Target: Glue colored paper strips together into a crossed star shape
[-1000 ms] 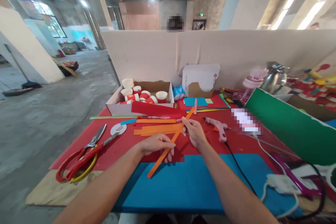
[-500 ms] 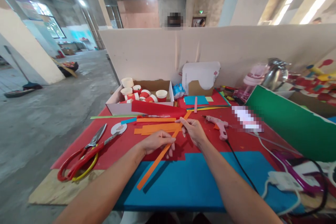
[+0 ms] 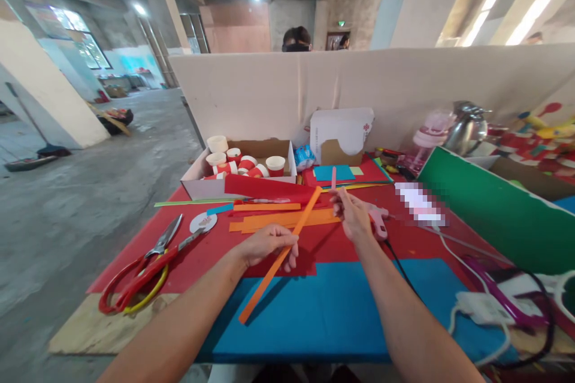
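Observation:
My left hand (image 3: 272,246) pinches a long orange paper strip (image 3: 266,287) between thumb and fingers, near its middle. The strip slants from lower left to upper right, above a blue sheet (image 3: 359,311) and the red tabletop covering (image 3: 197,260). My right hand (image 3: 353,215) is off the strip, fingers loosely bent and apart, with nothing seen in them. It hides the front of a pink glue gun (image 3: 381,221); contact with it cannot be made out. Just beyond its fingertips is a narrow pink strip (image 3: 333,176). More orange strips (image 3: 269,221) lie behind my left hand.
Large red-handled scissors (image 3: 135,281) and a white disc (image 3: 203,221) lie at left. Behind stands a box (image 3: 191,187) of red-and-white paper cups (image 3: 275,165). A green-sided box (image 3: 485,209), white cables and an adapter (image 3: 487,309) occupy the right. A white partition (image 3: 242,96) closes the back.
My right hand has let go of the orange strip's upper part and moved right, over the glue gun's front. My left hand keeps the strip in nearly the same place.

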Demonstrator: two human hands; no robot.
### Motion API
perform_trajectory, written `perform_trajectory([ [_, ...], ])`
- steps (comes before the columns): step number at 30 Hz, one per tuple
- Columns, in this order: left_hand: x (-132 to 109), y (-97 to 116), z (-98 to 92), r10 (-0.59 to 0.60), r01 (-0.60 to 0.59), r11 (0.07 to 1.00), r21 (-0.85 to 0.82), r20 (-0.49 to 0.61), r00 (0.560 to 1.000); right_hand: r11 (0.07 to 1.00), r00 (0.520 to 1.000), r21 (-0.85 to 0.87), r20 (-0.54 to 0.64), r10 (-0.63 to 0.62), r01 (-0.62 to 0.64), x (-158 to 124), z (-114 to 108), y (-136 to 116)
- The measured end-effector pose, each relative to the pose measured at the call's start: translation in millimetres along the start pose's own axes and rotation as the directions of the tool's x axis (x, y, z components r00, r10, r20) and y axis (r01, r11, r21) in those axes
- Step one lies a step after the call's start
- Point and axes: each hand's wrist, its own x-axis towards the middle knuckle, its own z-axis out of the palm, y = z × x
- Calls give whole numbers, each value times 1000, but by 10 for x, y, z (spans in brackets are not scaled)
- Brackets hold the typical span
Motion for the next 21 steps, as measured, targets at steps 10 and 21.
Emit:
perform_trajectory([
  [10,61,-16,-6,-8,6,1000,-15,-112,994,949,913,-312,375,164,-42,-222,262,163],
  [21,84,-15,-19,40,-42,999,-7,-186,982,940,915,-341,383,129,10,-233,283,150],
])
